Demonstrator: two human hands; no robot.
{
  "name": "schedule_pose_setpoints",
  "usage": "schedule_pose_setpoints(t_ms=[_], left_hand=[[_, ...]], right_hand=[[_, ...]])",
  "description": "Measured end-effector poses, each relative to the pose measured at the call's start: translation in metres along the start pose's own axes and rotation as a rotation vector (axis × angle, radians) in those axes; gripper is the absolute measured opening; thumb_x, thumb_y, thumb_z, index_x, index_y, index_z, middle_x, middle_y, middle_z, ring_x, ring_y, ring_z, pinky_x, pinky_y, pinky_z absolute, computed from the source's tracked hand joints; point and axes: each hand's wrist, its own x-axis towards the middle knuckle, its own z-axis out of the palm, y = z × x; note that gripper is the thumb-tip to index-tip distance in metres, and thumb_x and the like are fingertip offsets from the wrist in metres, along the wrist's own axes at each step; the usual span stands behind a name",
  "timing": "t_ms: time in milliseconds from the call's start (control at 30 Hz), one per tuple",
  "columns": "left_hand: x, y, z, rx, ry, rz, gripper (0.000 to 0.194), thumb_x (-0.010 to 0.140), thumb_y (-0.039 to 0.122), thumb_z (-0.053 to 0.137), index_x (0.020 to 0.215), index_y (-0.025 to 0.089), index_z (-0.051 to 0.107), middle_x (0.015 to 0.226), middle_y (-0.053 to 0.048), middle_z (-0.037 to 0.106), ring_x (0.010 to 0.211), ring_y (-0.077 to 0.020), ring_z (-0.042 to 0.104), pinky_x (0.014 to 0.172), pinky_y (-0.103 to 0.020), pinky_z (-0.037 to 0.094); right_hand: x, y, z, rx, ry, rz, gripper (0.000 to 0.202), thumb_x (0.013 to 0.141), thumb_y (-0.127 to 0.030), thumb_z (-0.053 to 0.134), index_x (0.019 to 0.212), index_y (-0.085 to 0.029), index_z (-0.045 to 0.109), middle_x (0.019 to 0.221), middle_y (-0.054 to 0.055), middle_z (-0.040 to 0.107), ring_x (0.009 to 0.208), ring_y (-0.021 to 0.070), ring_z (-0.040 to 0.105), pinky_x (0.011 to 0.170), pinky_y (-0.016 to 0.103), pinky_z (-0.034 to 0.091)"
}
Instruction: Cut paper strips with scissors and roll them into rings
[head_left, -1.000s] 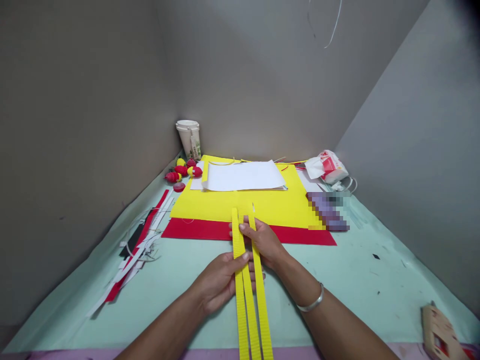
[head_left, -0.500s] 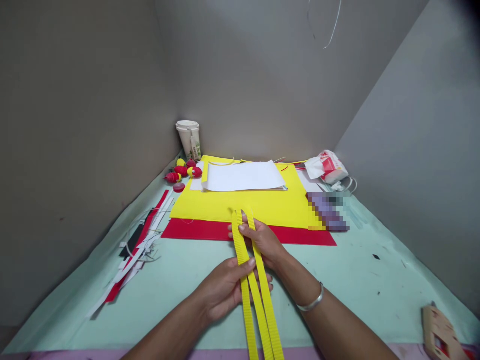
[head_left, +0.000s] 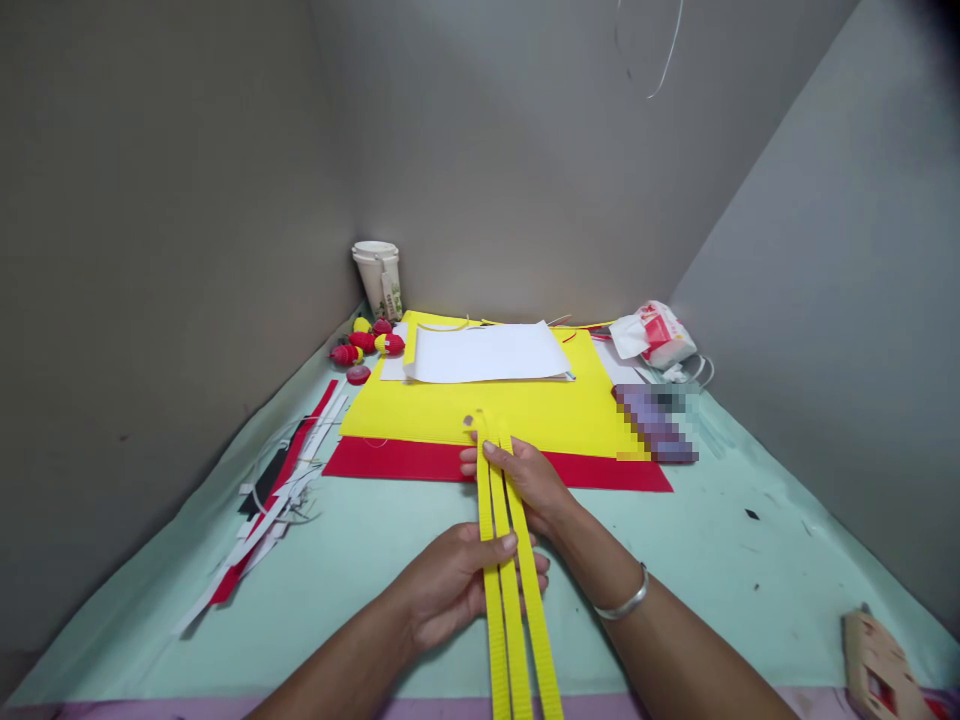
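Observation:
Three long yellow ribbed paper strips (head_left: 510,610) run side by side toward me and out past the bottom edge of the view. Near their far end my right hand (head_left: 525,475) pinches them, thumb on top and fingers beneath. Lower down, my left hand (head_left: 457,580) grips the same strips, its thumb lying across them. The far tips of the strips curl over a yellow sheet (head_left: 420,412), which lies on a red sheet (head_left: 592,474). A silver bangle (head_left: 624,598) circles my right wrist.
White paper (head_left: 487,353) lies on the yellow sheet. Red and yellow paper pieces (head_left: 362,342) and a lidded cup (head_left: 379,280) stand back left. Mixed paper strips (head_left: 277,500) lie left. A tissue pack (head_left: 666,335), a blurred purple object (head_left: 656,425) and a wooden tool (head_left: 881,665) are at right.
The yellow strips have shifted from overlapping to lying side by side, swinging slightly. Both hands stay on them; my left thumb has slid slightly toward me and right.

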Motion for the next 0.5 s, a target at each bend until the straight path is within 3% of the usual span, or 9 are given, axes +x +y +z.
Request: schedule_pose_setpoints(t_ms=[100, 233, 500], left_hand=[[0.000, -0.002, 0.002, -0.037, -0.026, -0.002, 0.027, 0.083, 0.024, 0.064, 0.102, 0.005, 0.059, 0.098, -0.022, 0.068, 0.085, -0.0263, 0.069, 0.087, -0.046, 0.049], [0.000, -0.005, 0.005, 0.008, 0.009, -0.022, 0.022, 0.084, 0.025, 0.062, 0.094, 0.005, 0.061, 0.087, -0.018, 0.070, 0.076, -0.0239, 0.069, 0.082, -0.044, 0.051], [-0.006, -0.003, 0.002, 0.115, -0.033, -0.133, 0.023, 0.080, 0.030, 0.065, 0.084, 0.007, 0.062, 0.080, -0.019, 0.070, 0.070, -0.0254, 0.070, 0.076, -0.044, 0.051]], right_hand=[[0.002, 0.003, 0.002, -0.012, 0.054, -0.034, 0.038, 0.079, -0.037, 0.069, 0.109, -0.015, 0.062, 0.094, 0.010, 0.073, 0.080, 0.0189, 0.070, 0.072, 0.031, 0.054], [0.004, 0.005, 0.001, -0.014, 0.062, -0.060, 0.038, 0.079, -0.036, 0.069, 0.110, -0.015, 0.060, 0.095, 0.010, 0.073, 0.081, 0.0197, 0.070, 0.070, 0.031, 0.054], [0.008, -0.009, -0.019, 0.115, 0.098, -0.085, 0.040, 0.072, -0.021, 0.074, 0.109, -0.016, 0.060, 0.096, 0.008, 0.072, 0.085, 0.0196, 0.069, 0.077, 0.030, 0.053]])
